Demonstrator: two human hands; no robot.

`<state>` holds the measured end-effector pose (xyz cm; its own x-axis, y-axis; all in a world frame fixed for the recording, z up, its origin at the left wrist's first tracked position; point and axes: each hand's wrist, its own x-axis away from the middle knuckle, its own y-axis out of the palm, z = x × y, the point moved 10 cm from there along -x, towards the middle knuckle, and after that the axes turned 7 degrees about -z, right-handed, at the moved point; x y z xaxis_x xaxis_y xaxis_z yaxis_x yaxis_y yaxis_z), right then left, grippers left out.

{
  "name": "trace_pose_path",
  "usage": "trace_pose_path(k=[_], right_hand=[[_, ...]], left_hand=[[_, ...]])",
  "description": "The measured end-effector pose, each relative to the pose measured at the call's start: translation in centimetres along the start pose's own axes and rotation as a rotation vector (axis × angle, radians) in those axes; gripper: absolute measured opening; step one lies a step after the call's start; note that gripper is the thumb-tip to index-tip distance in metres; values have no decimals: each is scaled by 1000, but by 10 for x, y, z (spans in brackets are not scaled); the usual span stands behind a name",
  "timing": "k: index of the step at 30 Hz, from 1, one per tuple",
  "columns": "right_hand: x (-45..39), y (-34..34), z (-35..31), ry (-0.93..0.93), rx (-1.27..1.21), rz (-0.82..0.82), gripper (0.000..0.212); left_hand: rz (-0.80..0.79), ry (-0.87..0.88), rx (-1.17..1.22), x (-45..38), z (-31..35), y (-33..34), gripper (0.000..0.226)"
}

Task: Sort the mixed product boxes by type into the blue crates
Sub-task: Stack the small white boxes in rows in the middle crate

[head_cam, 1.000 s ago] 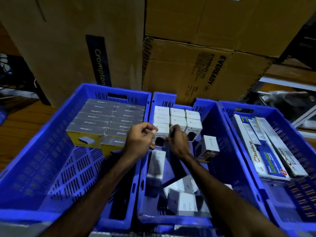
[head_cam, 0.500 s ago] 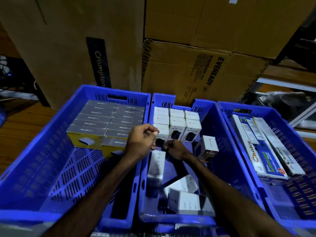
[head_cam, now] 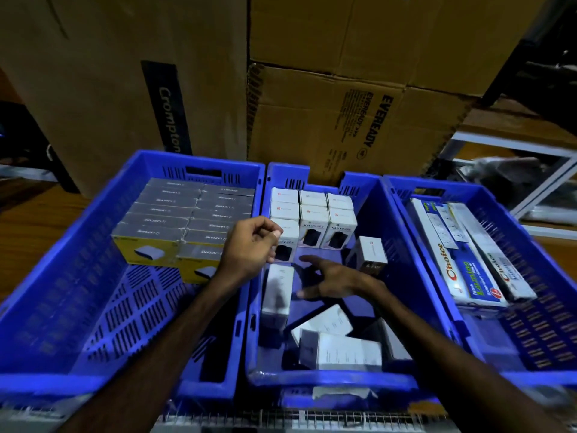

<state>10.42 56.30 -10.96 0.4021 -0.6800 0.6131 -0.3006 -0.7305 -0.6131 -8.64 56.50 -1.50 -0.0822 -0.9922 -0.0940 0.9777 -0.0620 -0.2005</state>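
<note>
far left: wooden counter [head_cam: 28,232] under the crates, tall brown carton [head_cam: 125,73] marked "crompton" standing behind. left crate [head_cam: 62,292], blue, slotted floor: grey-topped boxes [head_cam: 187,214] packed in two neat columns at the far end, yellow fronts showing on the nearest ones; near half of the floor bare.

left hand [head_cam: 249,248] hovers over the wall between left and middle crates, fingers loosely curled, thumb near fingertips. nothing seen in its grip. it sits just in front of the nearest white box in the stacked rows; contact cannot be told.

middle crate [head_cam: 327,378]: small white boxes [head_cam: 312,214] in tidy rows of three at the far end, front ones printed "halley 20k". one white box [head_cam: 276,292] stands on end against the left wall. a loose pile of white boxes [head_cam: 337,342] lies tilted at the near end. a single box [head_cam: 370,256] sits apart, askew, right of the rows.

right hand [head_cam: 331,281] low over the middle crate floor, fingers spread and straight, pointing left; grip released, holding nothing.

behind: "eveready" carton [head_cam: 359,120]. right crate [head_cam: 530,245]: long flat packs [head_cam: 462,260] lying lengthwise, side by side, "choice" in red on them.
</note>
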Motion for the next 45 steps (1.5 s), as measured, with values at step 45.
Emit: trace_pose_path(k=[45], right_hand=[[152,-45,-47,-594,-260,927,95]], left_hand=[[-304,-371,660,38,11,46,54]])
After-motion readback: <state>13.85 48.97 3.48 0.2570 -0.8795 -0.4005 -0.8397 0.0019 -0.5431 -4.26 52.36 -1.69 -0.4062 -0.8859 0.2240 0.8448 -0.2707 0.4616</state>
